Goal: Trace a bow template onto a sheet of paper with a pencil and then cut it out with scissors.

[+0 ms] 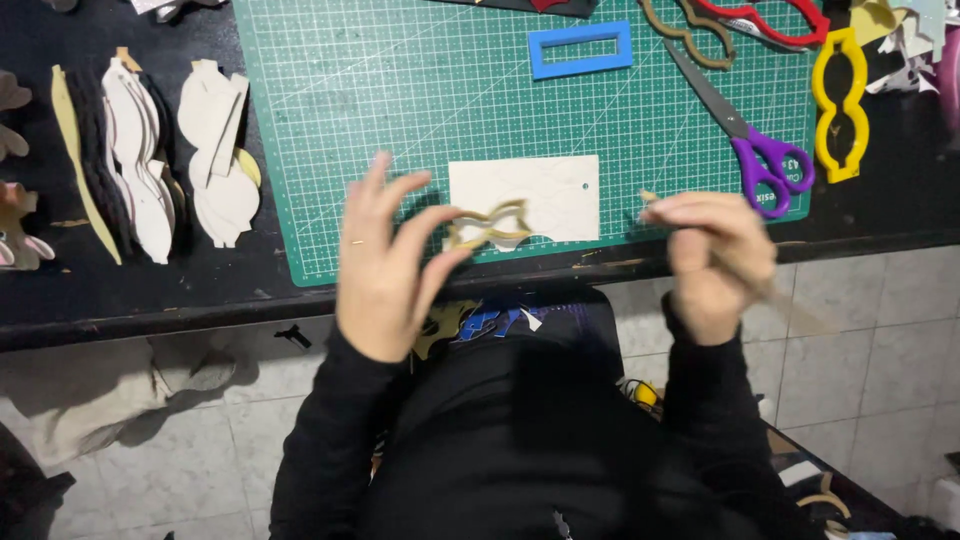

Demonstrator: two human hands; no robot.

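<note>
Left hand (385, 265) raised over the front edge of the green cutting mat (400, 110), thumb and fingertips pinching a tan outline template (487, 226), a curvy open frame, other fingers fanned out. Template sits in the air just above a white card rectangle (545, 190) lying on the mat near its front edge. Right hand (715, 255) curled closed around a thin pencil-like tool (770, 292), blurred, tip toward the card; can't tell exactly what the tool is. Purple-handled scissors (745, 140) on the mat, just beyond the right hand. Blue rectangular frame (580, 48) farther back on the mat, yellow peanut-shaped template (838, 105) off the mat's right edge, red outline template (765, 20) at the top. Stacks of cream cut-out shapes (180, 160) on the black tabletop (150, 290), well left of the mat.
</note>
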